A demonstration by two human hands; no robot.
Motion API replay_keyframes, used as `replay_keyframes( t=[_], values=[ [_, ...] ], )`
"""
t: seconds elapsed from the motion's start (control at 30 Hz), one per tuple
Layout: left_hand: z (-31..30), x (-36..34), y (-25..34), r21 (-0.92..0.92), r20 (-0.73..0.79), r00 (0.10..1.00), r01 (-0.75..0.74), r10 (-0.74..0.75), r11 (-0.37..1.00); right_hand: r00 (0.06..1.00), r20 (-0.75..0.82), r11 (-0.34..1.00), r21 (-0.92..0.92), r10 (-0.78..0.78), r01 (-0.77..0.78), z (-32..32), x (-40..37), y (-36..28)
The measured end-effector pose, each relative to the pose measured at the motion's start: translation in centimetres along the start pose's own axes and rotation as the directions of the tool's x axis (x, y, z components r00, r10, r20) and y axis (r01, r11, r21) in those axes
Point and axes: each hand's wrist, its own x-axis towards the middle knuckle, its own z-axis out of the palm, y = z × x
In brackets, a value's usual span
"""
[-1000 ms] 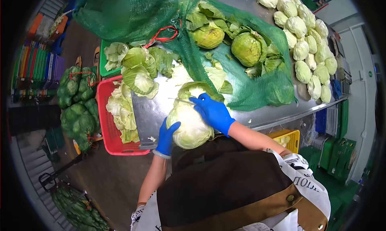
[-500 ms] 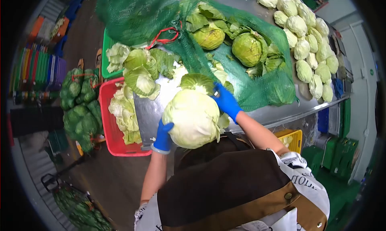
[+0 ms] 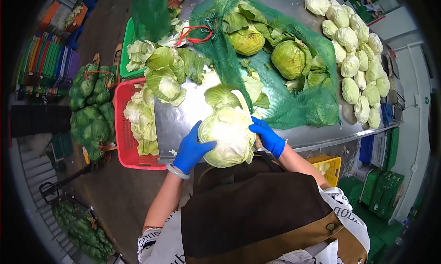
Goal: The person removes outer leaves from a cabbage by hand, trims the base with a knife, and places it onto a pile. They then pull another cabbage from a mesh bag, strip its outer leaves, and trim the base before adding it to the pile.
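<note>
A large pale cabbage (image 3: pixel 228 137) is held close to my apron, over the near edge of the metal table. My left hand (image 3: pixel 192 149), in a blue glove, grips its left side with the thumb across the front. At the right side, my gloved right hand (image 3: pixel 268 137) is closed on the wooden handle of a knife (image 3: pixel 258 142), its fingers touching the cabbage. A pale strip of leaf (image 3: pixel 240 102) sticks up from the cabbage's top. Just beyond it lies a loose green leaf (image 3: pixel 221 96) on the table.
A green mesh bag (image 3: pixel 280 108) with two greener cabbages and leaves covers the middle of the metal table (image 3: pixel 183 108). Peeled cabbages (image 3: pixel 349 66) are piled at the right. A red crate (image 3: pixel 124 126) of leaves stands left, a green crate (image 3: pixel 128 45) behind it, a yellow crate (image 3: pixel 334 174) below right.
My left hand has moved up and around the cabbage's side, its thumb now across the front. My right hand has come lower against the cabbage. A pale leaf strip now stands up at the top.
</note>
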Motion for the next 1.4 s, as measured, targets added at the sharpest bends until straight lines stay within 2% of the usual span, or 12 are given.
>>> replay_keyframes(
  t=[0.3, 0.4, 0.5, 0.57, 0.63, 0.73, 0.77, 1.0, 1.03, 1.1, 1.23, 1.4],
  values=[
    [-1.9, 0.7, 4.4, -0.412, 0.172, 0.985, 0.094, -0.024, 0.906, 0.977, 0.178, 0.972, 0.225, -0.115, 0.074, -2.0, 2.0, 1.1],
    [-2.3, 1.3, 2.5, -0.741, 0.152, 0.987, 0.086, 0.041, 0.665, 0.993, 0.115, 0.950, 0.312, -0.011, -0.026, -3.5, 2.7, 2.7],
    [-1.5, 1.3, 0.1, -0.786, 0.066, 0.991, 0.124, -0.118, 0.605, 0.998, 0.071, 0.726, 0.686, -0.003, -0.047, -2.0, 2.6, 4.1],
    [-1.4, 3.0, -5.4, -0.399, -0.179, 0.976, 0.044, -0.125, 0.916, 1.000, -0.009, 0.797, 0.604, -0.021, 0.023, -0.4, 2.5, 3.2],
    [-0.4, 2.5, -4.7, 0.269, -0.570, 0.782, -0.113, 0.253, 0.957, 0.999, -0.039, 0.810, 0.586, -0.008, 0.029, 1.2, 1.6, 1.0],
    [0.8, 0.6, 2.3, -0.709, -0.271, 0.961, -0.160, -0.056, 0.687, 0.993, 0.010, 0.849, 0.517, 0.120, -0.107, -2.1, 2.8, 3.4],
    [1.8, 0.9, 2.0, -0.717, -0.254, 0.965, -0.149, -0.057, 0.681, 0.983, 0.023, 0.846, 0.506, 0.180, -0.166, -1.6, 2.6, 2.9],
    [2.3, 3.0, -4.5, -0.826, -0.128, 0.976, -0.006, -0.178, 0.564, 0.899, -0.374, 0.914, -0.400, -0.225, 0.063, 2.4, -0.6, -0.7],
    [2.4, 3.1, -6.0, -0.770, -0.144, 0.968, 0.021, -0.205, 0.637, 0.842, -0.184, 0.688, -0.675, -0.507, 0.267, 1.1, -0.9, 0.2],
    [2.4, 3.6, -8.9, -0.636, -0.179, 0.952, 0.080, -0.248, 0.767, 0.769, 0.170, 0.199, -0.911, -0.616, 0.361, -0.1, -1.1, 1.4],
    [1.6, 3.7, -8.9, -0.797, -0.142, 0.927, 0.101, -0.348, 0.595, 0.921, 0.215, -0.055, -0.976, -0.324, 0.209, 0.2, -1.1, 1.8],
    [1.5, 4.2, -8.8, -0.756, -0.197, 0.925, 0.068, -0.325, 0.652, 0.888, 0.240, -0.134, -0.970, -0.392, 0.203, 1.2, 1.3, 2.4]
  ],
)
